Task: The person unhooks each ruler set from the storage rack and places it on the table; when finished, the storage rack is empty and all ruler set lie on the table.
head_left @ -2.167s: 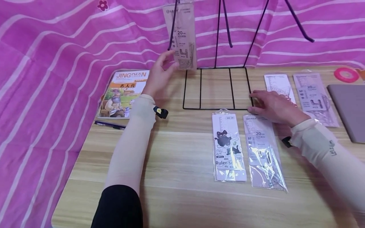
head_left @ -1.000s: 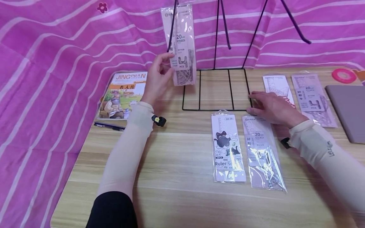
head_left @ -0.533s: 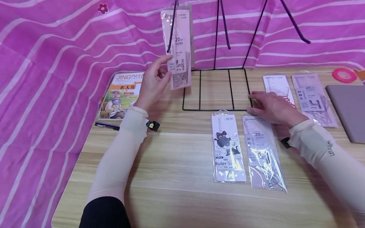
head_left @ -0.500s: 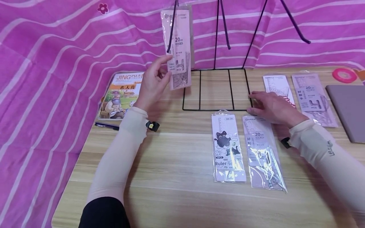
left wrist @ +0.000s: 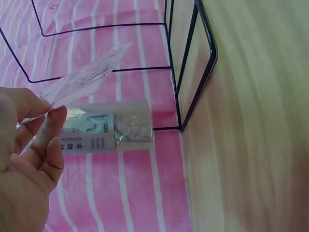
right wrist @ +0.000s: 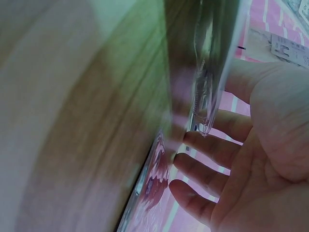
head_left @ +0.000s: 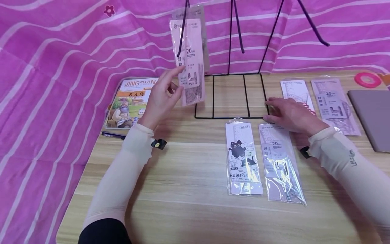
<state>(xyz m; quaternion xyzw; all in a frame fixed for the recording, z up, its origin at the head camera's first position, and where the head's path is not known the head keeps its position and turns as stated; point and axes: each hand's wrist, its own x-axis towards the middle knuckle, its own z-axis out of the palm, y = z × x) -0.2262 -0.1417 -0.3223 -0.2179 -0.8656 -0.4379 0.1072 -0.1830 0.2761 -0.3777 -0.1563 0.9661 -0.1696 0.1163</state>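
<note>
My left hand [head_left: 161,98] pinches the left edge of a clear-wrapped ruler set [head_left: 193,37], marked 20 cm and 4 PCS. It hangs upright at the left hook of a black wire rack [head_left: 210,117]; I cannot tell whether the hook passes through its top. Close behind it is a second ruler set [head_left: 199,13], which the left wrist view shows apart from the pinched one. My right hand [head_left: 292,115] lies with loosely bent fingers at the right side of the rack's base, thumb and index fingertips at the wire.
In front of the rack lie a cat-print ruler set [head_left: 239,149] and a lilac ruler set [head_left: 275,152]. Two more packets, one white [head_left: 294,88] and one lilac [head_left: 330,101], lie right, near a grey flat object [head_left: 371,118] and pink ring [head_left: 368,80]. A book [head_left: 131,101] and pen [head_left: 112,135] lie left.
My left hand has drawn the pinched ruler set down and toward me, so the second one shows behind it. The right hand has stayed at the rack's base.
</note>
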